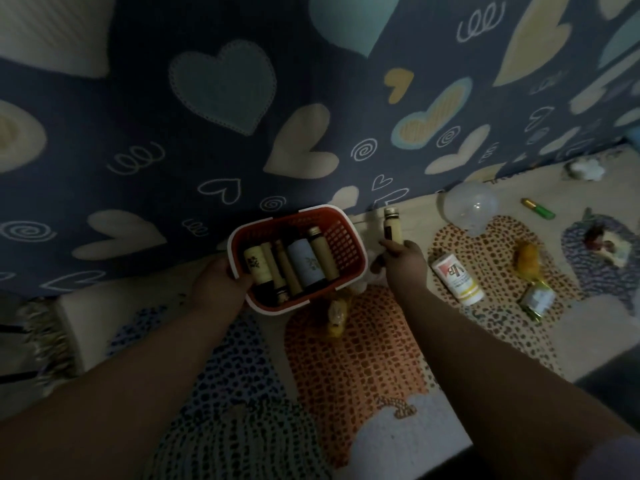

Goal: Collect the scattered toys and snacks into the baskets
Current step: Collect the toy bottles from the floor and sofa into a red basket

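A red basket with a white rim (349,244) sits on the patterned mat against a blue heart-print bedspread. Several bottles and tubes lie side by side inside it. My left hand (218,282) grips the basket's left rim. My right hand (400,252) holds a slim cream bottle with a metal cap (392,225) upright, just right of the basket. Loose on the mat to the right lie a white tube with a red label (457,278), a small jar (536,299), a yellow toy (526,259) and a green lighter-like stick (538,208).
A clear round bulb (469,207) and a white flower-shaped item (585,169) lie near the bed edge at right. A yellow wrapped piece (336,317) sits just below the basket. The bedspread (242,116) rises like a wall behind the basket.
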`<state>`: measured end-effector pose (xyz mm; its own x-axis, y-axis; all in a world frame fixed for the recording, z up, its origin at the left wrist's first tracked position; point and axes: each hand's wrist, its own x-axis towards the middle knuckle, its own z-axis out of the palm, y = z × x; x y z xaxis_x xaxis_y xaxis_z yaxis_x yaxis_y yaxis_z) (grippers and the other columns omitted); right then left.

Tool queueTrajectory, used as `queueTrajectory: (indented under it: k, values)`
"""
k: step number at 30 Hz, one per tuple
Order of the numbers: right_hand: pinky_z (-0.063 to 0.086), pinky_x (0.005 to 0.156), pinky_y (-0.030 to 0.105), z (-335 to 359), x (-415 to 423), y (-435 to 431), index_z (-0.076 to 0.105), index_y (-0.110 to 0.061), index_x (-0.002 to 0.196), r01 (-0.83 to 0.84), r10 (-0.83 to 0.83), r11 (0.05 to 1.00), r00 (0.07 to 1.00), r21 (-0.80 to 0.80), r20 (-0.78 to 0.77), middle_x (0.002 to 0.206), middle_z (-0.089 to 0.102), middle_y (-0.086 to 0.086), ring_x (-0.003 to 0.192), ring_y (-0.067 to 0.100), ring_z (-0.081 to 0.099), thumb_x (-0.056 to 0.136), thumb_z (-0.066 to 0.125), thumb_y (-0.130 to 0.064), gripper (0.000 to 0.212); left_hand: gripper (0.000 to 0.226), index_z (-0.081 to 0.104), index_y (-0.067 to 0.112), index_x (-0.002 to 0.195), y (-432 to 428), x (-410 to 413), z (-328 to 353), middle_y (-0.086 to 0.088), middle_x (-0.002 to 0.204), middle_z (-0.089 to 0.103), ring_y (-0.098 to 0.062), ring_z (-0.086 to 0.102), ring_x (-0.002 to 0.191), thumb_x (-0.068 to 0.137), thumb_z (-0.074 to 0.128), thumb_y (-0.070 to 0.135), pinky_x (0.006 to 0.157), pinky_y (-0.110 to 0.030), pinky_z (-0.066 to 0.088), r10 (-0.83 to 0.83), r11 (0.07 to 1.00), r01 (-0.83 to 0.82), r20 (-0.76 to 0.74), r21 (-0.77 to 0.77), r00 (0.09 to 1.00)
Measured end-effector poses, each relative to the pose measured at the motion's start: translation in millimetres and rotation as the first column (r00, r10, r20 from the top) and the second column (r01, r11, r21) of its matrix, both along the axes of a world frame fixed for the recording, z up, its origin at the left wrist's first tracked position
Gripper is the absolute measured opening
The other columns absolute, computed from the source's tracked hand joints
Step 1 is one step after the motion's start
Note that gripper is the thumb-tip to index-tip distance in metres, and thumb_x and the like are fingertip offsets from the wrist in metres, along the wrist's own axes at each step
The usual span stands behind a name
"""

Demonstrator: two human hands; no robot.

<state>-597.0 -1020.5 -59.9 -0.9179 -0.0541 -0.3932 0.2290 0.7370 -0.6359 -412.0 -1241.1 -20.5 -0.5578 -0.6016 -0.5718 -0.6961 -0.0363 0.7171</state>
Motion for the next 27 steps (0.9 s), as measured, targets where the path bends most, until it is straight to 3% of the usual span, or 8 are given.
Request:
queueTrajectory:
  k: [3, 7, 10, 12, 15, 20, 23, 27]
  values:
    - [0.036, 0.094, 0.017, 34.4, 7.2, 2.5, 0.063, -0.012, 0.124, 0.007, -0.024, 0.989, 0.993, -0.146, -0.116, 0.136, 0.043, 0.007, 0.112, 0.019, 0.051, 0.093, 0.054, -0.014, 0.033, 0.036, 0.054, 0.007, 0.127, 12.1, -10.5, 20.1, -0.015, 0.123, 0.061, -0.030, 0.059, 0.107, 0.091, 0.058, 0.013, 0.093, -0.040, 0.050, -0.014, 1.000, 0.014, -0.011, -0.006, 1.000]
    - [0.025, 0.088, -0.001, 78.1, 11.1, 16.5, 0.064, -0.015, 0.124, -0.099, 0.060, 0.984, 0.968, -0.149, -0.245, 0.127, 0.036, -0.006, 0.114, 0.007, 0.038, 0.094, 0.054, -0.015, 0.031, 0.036, 0.053, 0.002, 0.126, 34.5, -27.0, 52.2, -0.016, 0.124, 0.060, -0.031, 0.058, 0.109, 0.091, 0.058, 0.008, 0.084, -0.031, 0.046, -0.041, 0.999, 0.041, -0.001, -0.014, 0.999]
    - [0.030, 0.077, -0.009, 112.8, 8.2, 31.0, 0.066, -0.016, 0.120, -0.126, 0.078, 0.966, 0.974, -0.226, -0.211, 0.127, 0.042, -0.002, 0.113, 0.012, 0.046, 0.094, 0.053, -0.007, 0.031, 0.037, 0.052, 0.000, 0.127, 51.7, -43.4, 77.3, -0.018, 0.126, 0.058, -0.033, 0.057, 0.112, 0.091, 0.058, 0.009, 0.085, -0.032, 0.045, -0.075, 0.997, 0.075, 0.008, -0.023, 0.997]
    - [0.037, 0.077, 0.000, 127.5, 9.8, 40.9, 0.067, -0.016, 0.119, -0.165, 0.129, 0.963, 0.976, -0.212, -0.174, 0.128, 0.046, 0.005, 0.113, 0.020, 0.051, 0.093, 0.052, -0.006, 0.031, 0.036, 0.052, -0.001, 0.125, 63.1, -52.1, 94.5, -0.017, 0.123, 0.059, -0.033, 0.056, 0.112, 0.091, 0.058, 0.008, 0.082, -0.030, 0.043, -0.094, 0.996, 0.094, 0.007, -0.009, 0.996]
    - [0.038, 0.098, 0.020, 146.6, 19.4, 61.0, 0.066, -0.021, 0.120, -0.269, 0.257, 0.962, 0.951, -0.049, -0.169, 0.133, 0.046, 0.009, 0.120, 0.025, 0.049, 0.093, 0.057, -0.018, 0.029, 0.029, 0.055, 0.004, 0.119, 83.2, -65.8, 119.6, -0.017, 0.117, 0.061, -0.034, 0.058, 0.109, 0.090, 0.058, 0.005, 0.088, -0.036, 0.047, -0.130, 0.991, 0.131, -0.036, 0.039, 0.991]
    - [0.025, 0.115, 0.040, 195.5, 25.4, 109.3, 0.051, -0.033, 0.135, -0.340, 0.354, 0.930, 0.931, 0.138, -0.091, 0.152, 0.034, 0.008, 0.141, 0.020, 0.031, 0.091, 0.059, -0.037, 0.045, 0.015, 0.060, 0.008, 0.099, 119.0, -86.4, 151.4, -0.017, 0.104, 0.066, -0.034, 0.062, 0.098, 0.085, 0.063, 0.011, 0.090, -0.048, 0.051, -0.257, 0.966, 0.257, -0.056, -0.012, 0.965]
    - [0.032, 0.111, 0.034, 221.7, 28.2, 141.1, 0.056, -0.025, 0.132, -0.223, 0.237, 0.970, 0.956, 0.094, -0.174, 0.148, 0.040, 0.006, 0.136, 0.023, 0.039, 0.092, 0.058, -0.025, 0.040, 0.017, 0.064, 0.012, 0.101, 140.1, -95.1, 168.3, -0.014, 0.102, 0.068, -0.031, 0.064, 0.096, 0.085, 0.061, 0.008, 0.091, -0.049, 0.051, -0.312, 0.949, 0.315, -0.099, 0.017, 0.945]
    - [0.039, 0.100, 0.034, 253.5, 23.2, 191.6, 0.051, -0.012, 0.134, 0.046, -0.004, 0.988, 0.964, 0.150, -0.267, 0.137, 0.047, 0.011, 0.124, 0.031, 0.046, 0.087, 0.054, -0.010, 0.046, 0.016, 0.055, 0.013, 0.075, 175.9, -108.2, 202.3, -0.020, 0.088, 0.064, -0.032, 0.064, 0.079, 0.085, 0.058, 0.001, 0.077, -0.049, 0.056, -0.282, 0.951, 0.293, -0.120, 0.097, 0.952]
